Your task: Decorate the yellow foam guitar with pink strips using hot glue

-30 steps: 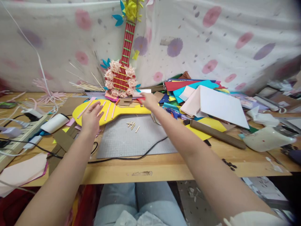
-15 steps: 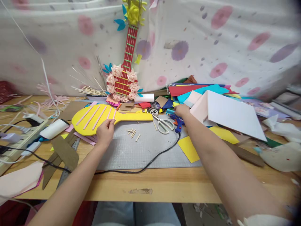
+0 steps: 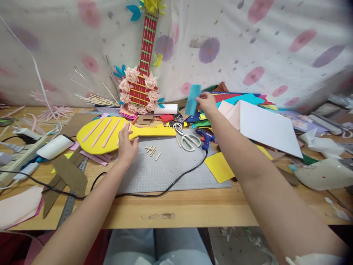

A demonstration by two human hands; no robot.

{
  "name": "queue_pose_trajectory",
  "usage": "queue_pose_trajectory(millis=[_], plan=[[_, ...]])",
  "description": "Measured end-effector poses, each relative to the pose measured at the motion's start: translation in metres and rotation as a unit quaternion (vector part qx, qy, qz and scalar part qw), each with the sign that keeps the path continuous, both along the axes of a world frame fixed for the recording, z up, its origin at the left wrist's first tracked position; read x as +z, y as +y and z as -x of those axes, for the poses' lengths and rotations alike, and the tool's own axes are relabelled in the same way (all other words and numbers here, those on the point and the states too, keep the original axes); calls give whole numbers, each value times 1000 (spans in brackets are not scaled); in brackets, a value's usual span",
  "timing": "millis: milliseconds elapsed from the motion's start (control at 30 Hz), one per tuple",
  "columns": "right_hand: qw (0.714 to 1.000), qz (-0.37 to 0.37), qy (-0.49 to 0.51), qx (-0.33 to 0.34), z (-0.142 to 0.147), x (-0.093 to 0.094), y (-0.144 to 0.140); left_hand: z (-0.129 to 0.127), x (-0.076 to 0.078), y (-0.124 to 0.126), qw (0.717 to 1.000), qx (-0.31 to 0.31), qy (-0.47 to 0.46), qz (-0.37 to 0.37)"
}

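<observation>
A piece of blue paper (image 3: pixel 193 99) is pinched in my right hand (image 3: pixel 207 103), raised above the back of the table. My left hand (image 3: pixel 128 145) rests, fingers spread, at the edge of a yellow guitar-shaped cutout (image 3: pixel 106 135) with pink strips across its round body. The cutout's neck points right, toward a pair of scissors (image 3: pixel 189 141) with white handles. Just right of the scissors lies a blue glue gun (image 3: pixel 206 138) with a black cord. Several short wooden sticks (image 3: pixel 153 151) lie on the grey cutting mat (image 3: pixel 165 173).
A red paper guitar (image 3: pixel 143 86) with pink flowers leans on the back curtain. A folded white board (image 3: pixel 268 127) and coloured sheets are piled at right. Yellow paper (image 3: pixel 220 167) overlaps the mat's right edge. At left are a power strip (image 3: pixel 20 156) and brown cardboard pieces (image 3: pixel 70 175).
My right hand has lifted the blue paper up from beside the glue gun. My left hand's fingers have gone from closed to spread on the yellow cutout. The view has shifted slightly.
</observation>
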State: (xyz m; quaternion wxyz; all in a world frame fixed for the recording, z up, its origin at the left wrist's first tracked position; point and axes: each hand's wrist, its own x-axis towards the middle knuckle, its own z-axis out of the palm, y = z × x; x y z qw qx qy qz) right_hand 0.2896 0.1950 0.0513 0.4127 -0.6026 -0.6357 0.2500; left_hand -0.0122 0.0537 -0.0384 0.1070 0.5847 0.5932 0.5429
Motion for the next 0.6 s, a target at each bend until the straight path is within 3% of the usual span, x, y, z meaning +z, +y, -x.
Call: queue_pose_trajectory(millis=[100,167,233,300,367,433,600], plan=[[990,80,85,82,34,-10,-29,-15,3,-1,998,-37,-37,24],[943,190,217,166,55,-27,-56,-27,5,-4,991,-57,-102,67],[901,255,275,218,73,-44,-81,-40,9,-10,965,-91,-222,106],[882,276,290,249,85,-59,-102,-49,12,-17,921,-137,-329,158],[880,283,287,252,92,-69,-116,-54,14,-24,881,-179,-384,212],[883,287,283,239,95,-73,-123,-54,15,-31,860,-206,-396,249],[882,295,273,247,91,-75,-129,-51,9,-36,867,-194,-376,263]])
